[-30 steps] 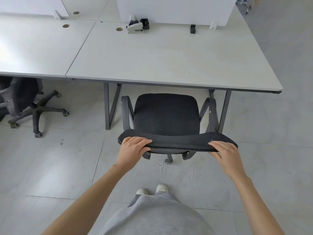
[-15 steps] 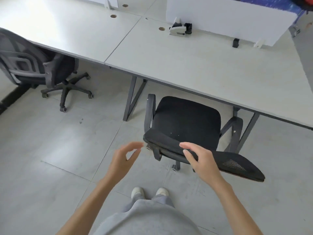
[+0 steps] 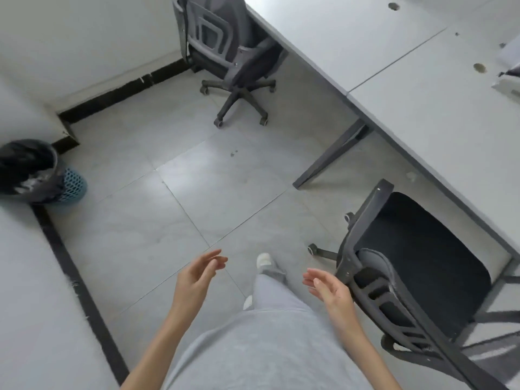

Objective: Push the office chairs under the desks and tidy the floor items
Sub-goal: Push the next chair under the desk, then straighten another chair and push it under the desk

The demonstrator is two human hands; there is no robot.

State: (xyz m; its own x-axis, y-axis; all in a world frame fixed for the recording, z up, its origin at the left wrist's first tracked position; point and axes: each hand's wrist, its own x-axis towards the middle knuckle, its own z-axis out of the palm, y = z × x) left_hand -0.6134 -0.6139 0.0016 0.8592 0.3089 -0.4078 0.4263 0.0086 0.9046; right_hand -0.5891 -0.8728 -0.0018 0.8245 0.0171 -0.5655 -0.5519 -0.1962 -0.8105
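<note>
A black office chair (image 3: 416, 254) stands at the right with its seat partly under the white desk (image 3: 422, 102). Its backrest runs down toward the lower right corner. A second grey-black office chair (image 3: 225, 49) stands at the top centre beside the neighbouring desk (image 3: 332, 26), its wheeled base out on the floor. My left hand (image 3: 199, 273) hangs in the air over the floor tiles, fingers relaxed, holding nothing. My right hand (image 3: 327, 288) is also empty with fingers loose, just left of the near chair's backrest frame and apart from it.
A blue mesh waste bin (image 3: 42, 175) with a black liner stands on the floor at the left, by a black skirting strip (image 3: 81, 299). Grey trousers and white shoes (image 3: 264, 260) fill the bottom centre. Grey desk legs (image 3: 332, 156) slant between the two chairs.
Both hands let go of the near chair's backrest and now hang free. The view has swung left, bringing the second chair and the waste bin into sight.
</note>
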